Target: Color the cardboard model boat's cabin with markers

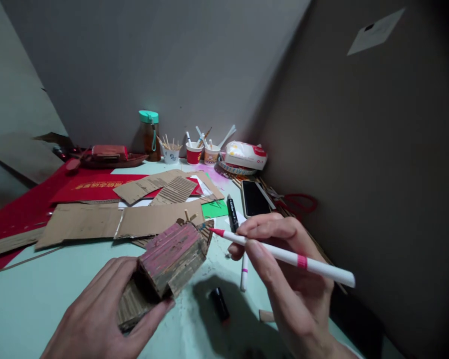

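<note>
My left hand point(105, 304) is wrapped around the near end of a small cardboard boat model point(175, 257). Pink colour covers part of its ridged roof, while the side facing me is bare brown. In my right hand point(284, 269) is a white felt-tip pen point(322, 269) with a pink band, pinched between thumb and fingers. Its pink tip points left at the far end of the model; whether it touches cannot be told. On the table below, a black pen cap point(219, 305) lies beside a second white pen point(244, 274), partly hidden by my right fingers.
Flat cardboard pieces point(86, 222) lie across the left and middle. A black marker point(232, 213) and a phone point(256, 198) are beyond my right hand. Paper cups point(193, 153), a bottle point(149, 137) and a tissue pack point(245, 155) stand along the back. A wall point(389, 164) rises close at right.
</note>
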{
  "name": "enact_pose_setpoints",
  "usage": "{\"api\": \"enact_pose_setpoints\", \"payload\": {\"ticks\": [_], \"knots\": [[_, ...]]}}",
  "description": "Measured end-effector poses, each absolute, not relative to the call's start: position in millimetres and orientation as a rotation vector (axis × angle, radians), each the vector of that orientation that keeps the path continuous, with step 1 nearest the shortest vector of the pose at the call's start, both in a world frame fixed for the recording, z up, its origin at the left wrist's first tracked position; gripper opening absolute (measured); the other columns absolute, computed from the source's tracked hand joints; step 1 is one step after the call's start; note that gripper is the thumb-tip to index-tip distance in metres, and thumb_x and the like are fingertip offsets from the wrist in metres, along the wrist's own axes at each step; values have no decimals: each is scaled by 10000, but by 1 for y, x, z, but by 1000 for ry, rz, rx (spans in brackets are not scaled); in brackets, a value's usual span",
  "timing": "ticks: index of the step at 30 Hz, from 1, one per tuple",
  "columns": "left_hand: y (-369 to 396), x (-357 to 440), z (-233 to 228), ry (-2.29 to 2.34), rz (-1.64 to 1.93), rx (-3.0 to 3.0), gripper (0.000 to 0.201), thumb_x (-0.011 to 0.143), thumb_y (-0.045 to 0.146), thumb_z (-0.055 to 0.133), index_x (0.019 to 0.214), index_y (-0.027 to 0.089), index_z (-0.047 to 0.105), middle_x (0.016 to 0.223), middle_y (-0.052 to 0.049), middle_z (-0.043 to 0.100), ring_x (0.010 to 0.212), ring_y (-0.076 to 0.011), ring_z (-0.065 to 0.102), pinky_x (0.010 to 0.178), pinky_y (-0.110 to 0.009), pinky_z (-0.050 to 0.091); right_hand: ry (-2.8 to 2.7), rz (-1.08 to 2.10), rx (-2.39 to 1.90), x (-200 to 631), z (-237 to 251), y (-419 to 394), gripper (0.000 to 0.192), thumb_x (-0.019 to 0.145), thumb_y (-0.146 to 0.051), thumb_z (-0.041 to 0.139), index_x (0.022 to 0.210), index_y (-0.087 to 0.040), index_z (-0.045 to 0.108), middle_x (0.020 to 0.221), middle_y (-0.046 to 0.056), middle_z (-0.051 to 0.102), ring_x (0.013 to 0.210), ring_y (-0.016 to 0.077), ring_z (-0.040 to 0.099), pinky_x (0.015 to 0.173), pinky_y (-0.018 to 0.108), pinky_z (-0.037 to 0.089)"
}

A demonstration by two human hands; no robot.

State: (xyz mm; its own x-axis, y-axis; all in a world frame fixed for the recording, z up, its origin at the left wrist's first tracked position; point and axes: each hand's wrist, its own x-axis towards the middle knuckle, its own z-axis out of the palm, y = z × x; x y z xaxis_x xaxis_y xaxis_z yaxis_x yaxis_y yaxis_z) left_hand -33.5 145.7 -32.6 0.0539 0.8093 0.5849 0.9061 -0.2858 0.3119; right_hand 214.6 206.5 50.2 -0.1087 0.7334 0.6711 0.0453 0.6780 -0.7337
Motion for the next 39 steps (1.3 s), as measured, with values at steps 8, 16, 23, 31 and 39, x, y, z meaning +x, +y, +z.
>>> {"api": "enact_pose_setpoints", "payload": {"ticks": [8,16,23,31,39], "knots": [[148,-26,-25,-1872,-1012,-2126,406,1035,733,454,1154,357,548,917,16,768,743,-237,766,593,-348,604,-1743,709,-579,206,50,197,179,939,-64,724,1022,-222,714,953,40,767,871,187,781,755,311,657],[151,-39,-28,-1729,-981,-2225,263,1026,592,554,1100,341,529,860,25,727,694,-207,768,509,-286,579,-1863,539,-475,199,33,190,212,872,-9,748,980,-175,675,912,66,770,740,153,763,595,225,622],[149,-39,-31,-1664,-983,-2209,290,1015,562,584,1174,320,566,906,-13,758,720,-234,771,508,-320,578,-1925,327,-535,200,39,196,218,892,2,686,992,-189,652,845,61,742,741,172,753,543,234,618],[149,-32,-24,-1669,-944,-2120,282,1059,572,447,1076,305,537,806,-23,703,610,-230,746,415,-319,535,-1912,339,-500,198,35,191,207,877,-11,714,961,-186,643,866,55,731,678,131,733,527,181,592],[151,-28,-20,-1687,-995,-2130,317,1086,597,404,1066,310,536,815,-6,686,641,-219,725,486,-332,542,-1859,292,-500,187,27,192,138,920,-51,699,918,-182,653,827,54,727,612,119,687,474,181,562]]}}
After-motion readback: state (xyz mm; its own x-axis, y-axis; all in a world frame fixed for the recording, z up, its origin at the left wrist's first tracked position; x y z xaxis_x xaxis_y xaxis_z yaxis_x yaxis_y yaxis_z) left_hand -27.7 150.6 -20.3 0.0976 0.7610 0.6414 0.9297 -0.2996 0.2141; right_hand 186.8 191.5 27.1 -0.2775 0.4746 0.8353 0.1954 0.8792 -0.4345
